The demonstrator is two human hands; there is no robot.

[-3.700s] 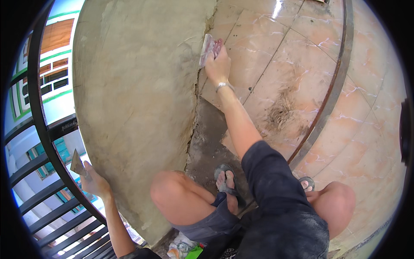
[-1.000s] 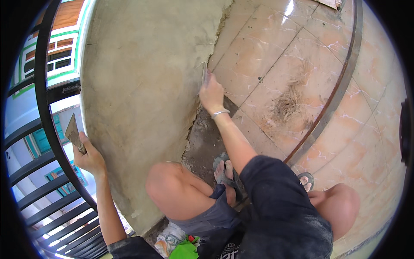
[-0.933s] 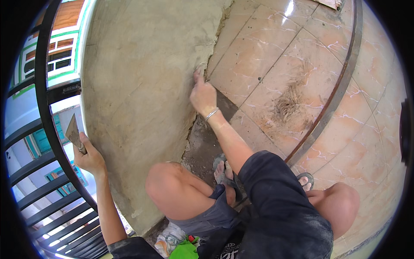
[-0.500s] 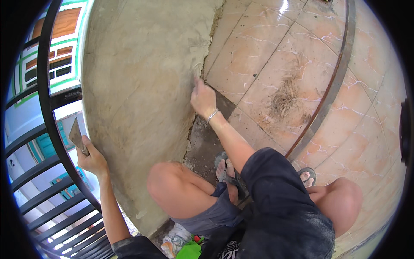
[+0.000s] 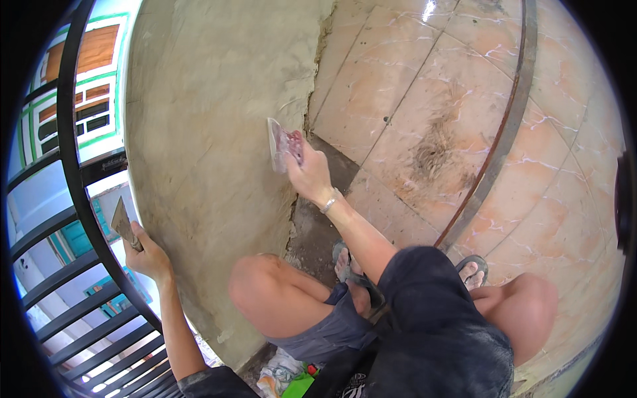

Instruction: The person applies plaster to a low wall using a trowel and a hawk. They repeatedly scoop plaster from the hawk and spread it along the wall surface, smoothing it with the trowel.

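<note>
My left hand (image 5: pixel 148 256), beside the dark railing, is closed around the handle of a small trowel (image 5: pixel 122 223). Its greyish pointed blade tilts upward, apart from the plaster. Over the lower right edge of a grey-beige plastered surface (image 5: pixel 206 146), my right hand (image 5: pixel 309 171) grips a flat whitish piece with a dark red part (image 5: pixel 279 147). That piece is blurred and partly covered by my fingers, so its kind is unclear. I cannot tell whether it touches the plaster. A ragged edge separates the plaster from the tiles.
Orange-beige floor tiles (image 5: pixel 391 60) lie to the right, with a dirty smear (image 5: pixel 432 151) and a long curved-looking strip (image 5: pixel 494 156). A bare dark patch (image 5: pixel 315 222) runs beside the plaster. Black railing bars (image 5: pixel 70 142) stand left. White and green bags (image 5: pixel 279 371) lie near my knees.
My right hand has drawn back a little, and the whitish and red piece now shows in it; before, a finger pointed at the plaster edge. My left hand with the trowel has lowered slightly.
</note>
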